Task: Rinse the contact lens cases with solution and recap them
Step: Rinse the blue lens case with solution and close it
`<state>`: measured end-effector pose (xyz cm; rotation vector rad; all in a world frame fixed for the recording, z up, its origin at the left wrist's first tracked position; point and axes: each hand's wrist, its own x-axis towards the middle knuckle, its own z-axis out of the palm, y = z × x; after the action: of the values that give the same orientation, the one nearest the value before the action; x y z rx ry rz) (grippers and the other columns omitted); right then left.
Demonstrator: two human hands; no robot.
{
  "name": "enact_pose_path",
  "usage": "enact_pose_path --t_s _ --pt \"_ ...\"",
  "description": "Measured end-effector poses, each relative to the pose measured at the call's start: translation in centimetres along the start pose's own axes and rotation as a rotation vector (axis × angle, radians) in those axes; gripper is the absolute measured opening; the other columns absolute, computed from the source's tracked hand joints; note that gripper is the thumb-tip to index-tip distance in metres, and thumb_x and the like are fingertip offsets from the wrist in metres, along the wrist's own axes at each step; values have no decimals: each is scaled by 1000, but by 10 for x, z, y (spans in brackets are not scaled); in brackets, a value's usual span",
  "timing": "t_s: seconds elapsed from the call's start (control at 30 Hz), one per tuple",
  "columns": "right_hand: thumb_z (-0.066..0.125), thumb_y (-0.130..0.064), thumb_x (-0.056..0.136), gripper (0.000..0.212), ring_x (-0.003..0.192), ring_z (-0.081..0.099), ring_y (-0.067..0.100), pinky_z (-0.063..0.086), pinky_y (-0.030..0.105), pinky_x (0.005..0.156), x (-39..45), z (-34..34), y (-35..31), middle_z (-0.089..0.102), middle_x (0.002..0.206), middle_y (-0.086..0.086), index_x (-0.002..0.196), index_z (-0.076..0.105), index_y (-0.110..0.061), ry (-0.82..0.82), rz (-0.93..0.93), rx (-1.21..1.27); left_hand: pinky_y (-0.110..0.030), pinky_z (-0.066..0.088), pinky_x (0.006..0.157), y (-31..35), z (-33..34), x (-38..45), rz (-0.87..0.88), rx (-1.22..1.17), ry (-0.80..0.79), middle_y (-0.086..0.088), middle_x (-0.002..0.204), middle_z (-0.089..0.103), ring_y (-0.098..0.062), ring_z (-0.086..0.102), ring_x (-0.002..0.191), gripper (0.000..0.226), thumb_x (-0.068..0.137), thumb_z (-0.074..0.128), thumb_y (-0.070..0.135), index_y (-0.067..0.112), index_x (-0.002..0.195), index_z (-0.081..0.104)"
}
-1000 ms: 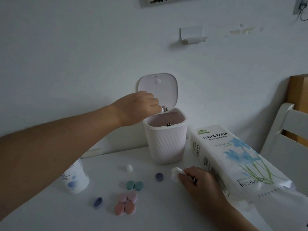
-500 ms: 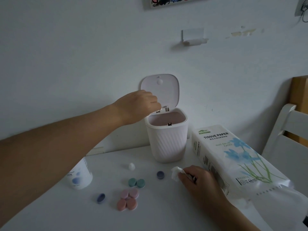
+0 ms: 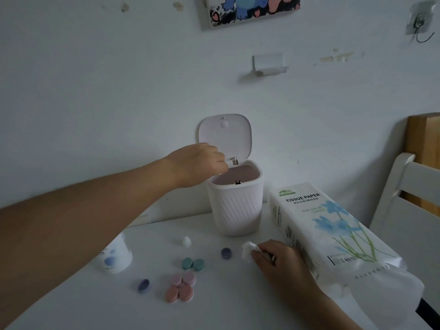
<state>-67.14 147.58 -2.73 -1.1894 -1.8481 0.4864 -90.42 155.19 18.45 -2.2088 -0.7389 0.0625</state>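
Left hand (image 3: 202, 163): fingers curled over open bin (image 3: 235, 206) near table's far edge; contents unseen, cannot tell. Keep it above the opening. Right hand (image 3: 281, 260): pinches tissue wad (image 3: 247, 251).

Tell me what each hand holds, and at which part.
The right hand pinches a crumpled tissue at its near edge. Whether the left hand holds anything cannot be told.

The solution bottle (image 3: 115, 256) is half hidden behind the left forearm.

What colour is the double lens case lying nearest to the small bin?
Teal green lens case, clearest in the head view.
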Motion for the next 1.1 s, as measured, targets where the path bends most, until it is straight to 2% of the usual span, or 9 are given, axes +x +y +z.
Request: enact_pose_path --t_s 0.17,0.27,0.4,0.5,0.63,0.77,0.9,1.03,1.1 --pt "69 -22 91 44 59 45 6 32 16 57 0 0 -1 49 60 -15 55 43 -26 -10 9 31 -36 49 60 3 -3 -3 -49 -109 105 -7 73 63 -30 58 63 10 88 70 8 13 80 67" --pt "69 -25 92 37 58 43 6 35 23 58 0 -1 -4 48 59 -6 61 52 -11 -17 19 50 -37 47 66 7 -1 -8 -276 -308 162 -7 80 66 -32 61 73 9 90 69 21 13 92 73" --pt "69 -24 92 36 58 43 9 39 31 60 0 -2 -5 52 64 7 65 55 -4 -7 12 52 -38 51 69 22 -3 -26 -625 -638 340 4 83 67 -19 62 76 19 82 80 34 18 92 76" --pt "69 -24 91 33 61 49 18 43 38 64 0 -1 -3 55 65 9 69 60 -2 15 15 53 -27 52 68 39 -12 -49 -768 -813 503 8 82 69 -12 63 73 20 77 83 34 20 90 76" --pt "73 -18 89 28 64 53 13 43 25 61 0 -1 -1 58 65 3 66 62 -8 45 0 28 -15 50 68 79 -18 -89 -838 -964 604 11 80 72 -12 67 75 19 77 85 29 21 92 77" --pt "76 -10 85 35 69 56 6 37 7 60 -2 -4 -11 56 74 -6 64 60 -32 154 -12 36 -11 50 71 121 -8 -130 -847 -1202 565 15 82 74 -8 69 74 18 73 78 40 33 90 75" --pt "72 -24 88 35 66 52 7 35 8 57 -2 -10 -31 52 71 -5 62 54 -42 198 -40 0 -18 53 70 149 15 -159 -925 -1426 479 7 81 76 -9 69 71 22 68 79 43 32 87 78" --pt "68 -23 91 29 60 48 11 35 17 57 7 -4 -66 51 64 -3 63 61 -22 92 -93 57 -34 56 57 166 22 -170 -850 -1656 440 -9 75 76 -29 68 59 16 77 81 23 22 92 75" --pt "68 -19 92 35 58 47 7 34 14 59 14 5 -87 50 61 -8 63 60 -37 6 -140 109 -41 55 53 168 25 -170 -812 -1725 431 -15 75 75 -34 67 60 16 80 82 19 17 94 74"
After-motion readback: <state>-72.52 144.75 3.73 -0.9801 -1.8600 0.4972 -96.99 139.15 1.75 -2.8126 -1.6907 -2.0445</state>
